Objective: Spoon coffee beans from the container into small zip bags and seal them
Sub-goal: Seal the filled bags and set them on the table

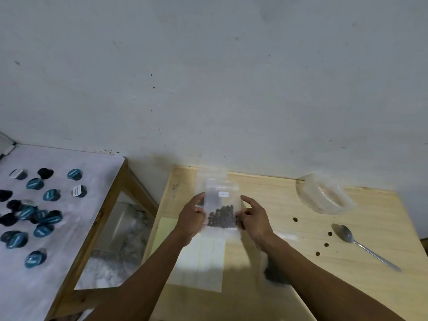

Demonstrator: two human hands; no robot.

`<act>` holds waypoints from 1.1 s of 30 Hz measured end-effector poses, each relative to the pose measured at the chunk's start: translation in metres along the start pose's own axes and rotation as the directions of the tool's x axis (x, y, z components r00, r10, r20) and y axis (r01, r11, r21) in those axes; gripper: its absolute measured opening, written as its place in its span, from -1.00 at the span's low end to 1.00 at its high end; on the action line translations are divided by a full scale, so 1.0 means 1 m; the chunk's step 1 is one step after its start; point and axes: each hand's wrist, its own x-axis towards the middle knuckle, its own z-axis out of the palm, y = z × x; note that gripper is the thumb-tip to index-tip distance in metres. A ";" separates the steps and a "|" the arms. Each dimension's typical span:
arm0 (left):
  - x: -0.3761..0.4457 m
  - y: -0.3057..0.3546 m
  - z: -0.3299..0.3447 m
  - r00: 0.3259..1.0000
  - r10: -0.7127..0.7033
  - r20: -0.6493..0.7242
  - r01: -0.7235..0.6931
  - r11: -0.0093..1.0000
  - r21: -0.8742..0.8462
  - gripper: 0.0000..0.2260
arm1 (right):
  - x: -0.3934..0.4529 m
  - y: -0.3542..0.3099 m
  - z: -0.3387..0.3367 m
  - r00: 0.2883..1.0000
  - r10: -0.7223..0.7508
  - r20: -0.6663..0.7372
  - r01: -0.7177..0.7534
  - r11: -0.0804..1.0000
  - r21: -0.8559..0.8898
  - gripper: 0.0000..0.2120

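Both hands' fingers pinch the bean-filled zip bag upright

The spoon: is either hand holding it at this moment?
No, the spoon lies on the wooden table at the right, while both hands pinch the zip bag.

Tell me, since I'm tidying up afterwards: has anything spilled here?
Yes. Four loose coffee beans lie scattered on the wooden table, left of the spoon, outside the zip bag both hands hold.
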 end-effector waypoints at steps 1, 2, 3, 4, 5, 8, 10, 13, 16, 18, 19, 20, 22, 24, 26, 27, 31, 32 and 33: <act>0.007 0.001 -0.004 1.000 0.011 -0.026 -0.010 0.999 0.032 -0.43 | 0.005 -0.003 0.004 1.000 0.012 0.025 -0.012 1.000 -0.013 -0.47; 0.014 0.002 -0.007 0.999 0.023 -0.042 -0.021 0.998 0.067 -0.44 | 0.012 -0.005 0.009 0.999 0.025 0.040 -0.024 0.999 -0.029 -0.44; 0.021 0.003 -0.009 0.998 0.038 -0.047 -0.033 0.994 0.103 -0.45 | 0.017 -0.007 0.013 0.998 0.034 0.050 -0.032 0.999 -0.044 -0.41; 0.029 0.004 -0.012 0.998 0.047 -0.045 -0.040 0.990 0.138 -0.45 | 0.023 -0.009 0.018 0.998 0.043 0.053 -0.040 0.998 -0.058 -0.40; 0.037 0.004 -0.013 0.998 0.053 -0.045 -0.045 0.985 0.164 -0.45 | 0.029 -0.013 0.022 0.998 0.049 0.051 -0.045 0.997 -0.069 -0.40; 0.053 0.009 -0.018 0.997 0.046 -0.057 -0.032 0.974 0.222 -0.45 | 0.046 -0.021 0.035 0.998 0.039 0.053 -0.032 0.991 -0.130 -0.45; 0.059 0.012 -0.019 0.998 0.038 -0.053 -0.023 0.966 0.256 -0.45 | 0.053 -0.025 0.041 0.998 0.024 0.054 -0.012 0.976 -0.219 -0.42; 0.067 0.014 -0.019 0.998 0.020 -0.057 -0.002 0.958 0.286 -0.45 | 0.058 -0.025 0.047 0.999 0.002 -0.041 -0.012 0.968 -0.250 -0.42; 0.069 0.016 -0.019 0.998 0.007 -0.064 0.012 0.958 0.286 -0.44 | 0.061 -0.023 0.051 0.994 -0.005 -0.112 -0.022 0.971 -0.238 -0.48; 0.069 0.017 -0.021 0.998 -0.013 -0.062 0.030 0.960 0.277 -0.45 | 0.062 -0.022 0.052 0.993 -0.010 -0.114 -0.017 0.973 -0.232 -0.49; 0.068 0.018 -0.022 0.998 -0.020 -0.064 0.037 0.960 0.279 -0.45 | 0.062 -0.023 0.050 0.993 -0.016 -0.114 -0.010 0.974 -0.226 -0.50; 0.068 0.018 -0.023 0.997 -0.014 -0.075 0.036 0.952 0.304 -0.45 | 0.061 -0.023 0.047 0.993 -0.024 -0.116 -0.002 0.976 -0.217 -0.51; 0.067 0.017 -0.023 0.988 0.051 -0.146 0.014 0.910 0.414 -0.49 | 0.056 -0.022 0.036 0.989 -0.062 -0.131 0.033 0.976 -0.216 -0.55; 0.055 0.022 -0.018 0.960 0.203 -0.191 -0.108 0.902 0.418 -0.59 | 0.049 -0.016 0.017 0.982 -0.116 -0.152 0.076 0.966 -0.246 -0.58; 0.037 0.031 -0.006 0.940 0.313 -0.137 -0.250 0.903 0.349 -0.71 | 0.038 -0.008 -0.007 0.971 -0.148 -0.189 0.093 0.957 -0.276 -0.61; 0.030 0.033 0.002 0.945 0.320 -0.074 -0.283 0.907 0.312 -0.76 | 0.032 -0.003 -0.020 0.966 -0.158 -0.207 0.091 0.949 -0.301 -0.62; 0.007 0.025 0.051 0.963 0.147 0.226 -0.206 0.941 0.269 -0.82 | 0.005 0.023 -0.075 0.945 -0.131 -0.301 0.011 0.929 -0.369 -0.67; 0.001 0.021 0.064 0.957 0.092 0.275 -0.173 0.943 0.286 -0.84 | -0.003 0.031 -0.086 0.935 -0.113 -0.336 -0.022 0.928 -0.372 -0.68; -0.006 0.017 0.075 0.950 0.039 0.310 -0.141 0.939 0.314 -0.85 | -0.012 0.038 -0.097 0.925 -0.097 -0.368 -0.054 0.924 -0.379 -0.68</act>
